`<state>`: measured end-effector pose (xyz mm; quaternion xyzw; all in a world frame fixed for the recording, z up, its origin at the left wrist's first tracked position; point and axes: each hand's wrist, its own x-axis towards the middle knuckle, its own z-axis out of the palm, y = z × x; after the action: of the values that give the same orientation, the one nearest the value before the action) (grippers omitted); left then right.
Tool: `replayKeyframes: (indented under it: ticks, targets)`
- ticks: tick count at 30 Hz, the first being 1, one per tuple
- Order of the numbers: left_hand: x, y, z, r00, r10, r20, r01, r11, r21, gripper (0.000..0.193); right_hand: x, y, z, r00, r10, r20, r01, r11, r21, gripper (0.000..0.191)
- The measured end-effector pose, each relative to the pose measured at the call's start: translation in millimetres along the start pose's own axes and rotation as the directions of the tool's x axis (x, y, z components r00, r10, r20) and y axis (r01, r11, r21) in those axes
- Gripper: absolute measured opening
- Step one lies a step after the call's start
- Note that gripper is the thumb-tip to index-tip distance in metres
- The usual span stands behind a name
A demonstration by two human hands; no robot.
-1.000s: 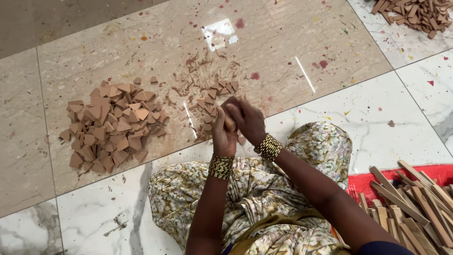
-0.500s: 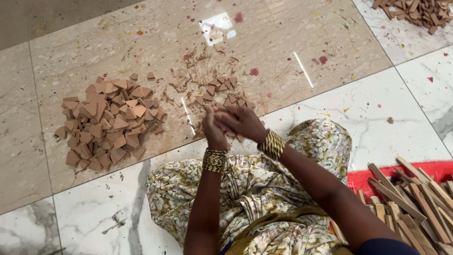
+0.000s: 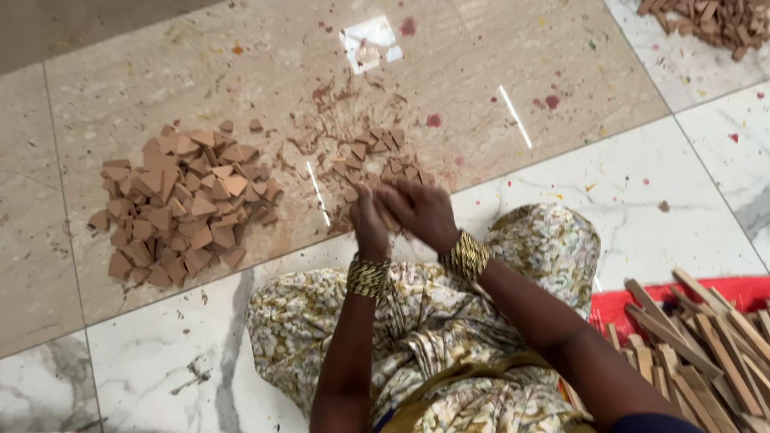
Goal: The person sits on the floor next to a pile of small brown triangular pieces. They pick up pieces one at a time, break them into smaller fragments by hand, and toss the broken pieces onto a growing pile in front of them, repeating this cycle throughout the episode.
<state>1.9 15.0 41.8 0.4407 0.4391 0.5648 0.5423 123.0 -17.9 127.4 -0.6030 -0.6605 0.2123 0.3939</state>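
My left hand and my right hand are pressed together just above my knee, fingers curled around a small brown piece that is mostly hidden and blurred. Gold bangles sit on the left wrist and the right wrist. Right in front of the hands, a thin scatter of small brown triangular pieces lies on the beige floor tile with brown crumbs around it. A bigger heap of the same triangular pieces lies to the left.
Long brown strips are stacked on a red cloth at my right side. Another heap of brown pieces lies at the far right corner. My patterned garment covers my folded legs on the white marble tile.
Both hands stay together over the small scatter, shifting only slightly. The right hand's fingers, spread wider half a second ago, have curled back in.
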Motion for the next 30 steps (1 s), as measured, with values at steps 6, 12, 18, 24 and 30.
replayKeyframes:
  ticks: [6, 12, 18, 24, 30]
  targets:
    - [-0.3, 30.4, 15.8, 0.942, -0.336, -0.002, 0.272, 0.765, -0.583, 0.062, 22.9, 2.2, -9.4, 0.989, 0.075, -0.125, -0.03, 0.945, 0.326, 0.029]
    - [-8.5, 36.1, 11.4, 0.874, -0.462, 0.151, 0.441, 0.623, -0.646, 0.042, 20.5, 5.4, -20.0, 0.975, 0.19, -0.116, -0.126, 0.901, 0.415, 0.021]
    - [-8.9, 29.4, 17.1, 0.978, -0.203, -0.042, 0.18, 0.934, -0.307, 0.037, 15.5, 1.9, -32.8, 0.993, 0.117, 0.037, -0.117, 0.818, 0.563, 0.02]
    - [-10.8, 36.0, 15.7, 0.997, 0.013, 0.072, -0.016, 0.999, 0.051, 0.021, 21.2, 15.1, -29.7, 0.989, 0.144, -0.011, -0.113, 0.819, 0.562, 0.02]
    - [-5.5, 10.4, 14.1, 0.913, 0.398, 0.092, -0.404, 0.846, 0.349, 0.025, 11.4, 8.2, -3.9, 0.987, -0.088, -0.134, 0.104, 0.988, 0.115, 0.027]
